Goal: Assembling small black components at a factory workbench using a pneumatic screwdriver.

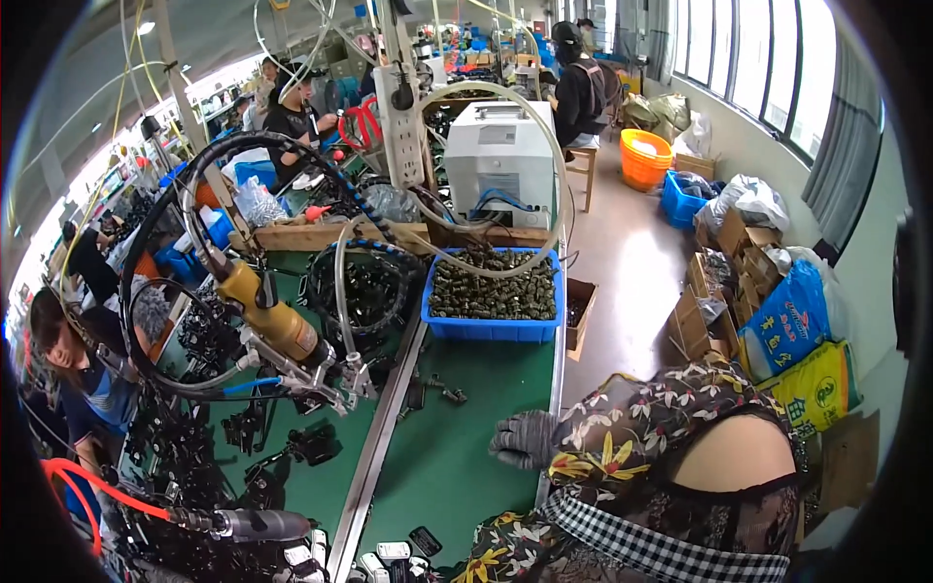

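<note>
My right hand [525,439], in a grey knitted glove, is closed at the right edge of the green worktable [476,389]. Its fingers are curled, and what they hold, if anything, is hidden. A floral sleeve [607,432] leads to it from the right. My left hand does not show; more floral cloth fills the lower edge. Beyond the right hand stands a blue bin [491,328] full of small dark metal parts [496,282]. Small black parts [437,391] lie on the table between bin and hand. Near the lower edge are white and black pieces [394,551].
A yellow power tool [269,313] hangs over the table among hoses. A silver air tool [260,526] with a red hose lies lower left near heaped black parts [185,418]. A metal rail [374,457] divides the table. A white machine [501,160] stands behind. Co-workers sit left and far.
</note>
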Tool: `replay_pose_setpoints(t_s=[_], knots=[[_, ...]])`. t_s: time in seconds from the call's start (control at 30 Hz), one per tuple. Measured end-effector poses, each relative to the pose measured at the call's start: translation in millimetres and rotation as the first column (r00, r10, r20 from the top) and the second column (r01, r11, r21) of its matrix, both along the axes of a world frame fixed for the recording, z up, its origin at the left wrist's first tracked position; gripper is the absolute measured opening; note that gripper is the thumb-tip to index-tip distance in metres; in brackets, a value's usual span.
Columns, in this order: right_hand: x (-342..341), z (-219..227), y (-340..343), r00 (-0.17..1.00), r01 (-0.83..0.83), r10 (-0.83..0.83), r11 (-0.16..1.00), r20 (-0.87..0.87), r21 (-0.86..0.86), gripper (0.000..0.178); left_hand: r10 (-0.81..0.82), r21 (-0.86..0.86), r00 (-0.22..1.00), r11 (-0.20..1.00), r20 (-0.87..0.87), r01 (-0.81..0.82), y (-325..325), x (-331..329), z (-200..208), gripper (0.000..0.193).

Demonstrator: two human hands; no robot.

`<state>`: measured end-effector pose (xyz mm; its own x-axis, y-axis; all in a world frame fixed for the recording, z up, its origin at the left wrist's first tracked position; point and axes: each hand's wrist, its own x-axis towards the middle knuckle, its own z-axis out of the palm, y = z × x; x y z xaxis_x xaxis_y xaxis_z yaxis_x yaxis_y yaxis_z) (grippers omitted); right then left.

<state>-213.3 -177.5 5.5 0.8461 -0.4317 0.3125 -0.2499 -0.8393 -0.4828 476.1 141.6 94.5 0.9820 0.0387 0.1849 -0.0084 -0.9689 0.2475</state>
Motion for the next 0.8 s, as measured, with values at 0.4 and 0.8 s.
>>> replay_pose_setpoints(t_s=[0.4, 0.8], knots=[[3, 21, 17, 0.998, 0.048, -0.050, 0.998, -0.046, -0.048, 0.015, 0.184, 0.085, 0.983, 0.979, 0.009, -0.184, 192, -80, 21, 0.075], [1, 14, 9, 0.994, 0.097, -0.102, 0.988, -0.033, -0.124, 0.018, 0.193, 0.003, 0.981, 0.981, 0.010, -0.193, 184, -91, 25, 0.070]])
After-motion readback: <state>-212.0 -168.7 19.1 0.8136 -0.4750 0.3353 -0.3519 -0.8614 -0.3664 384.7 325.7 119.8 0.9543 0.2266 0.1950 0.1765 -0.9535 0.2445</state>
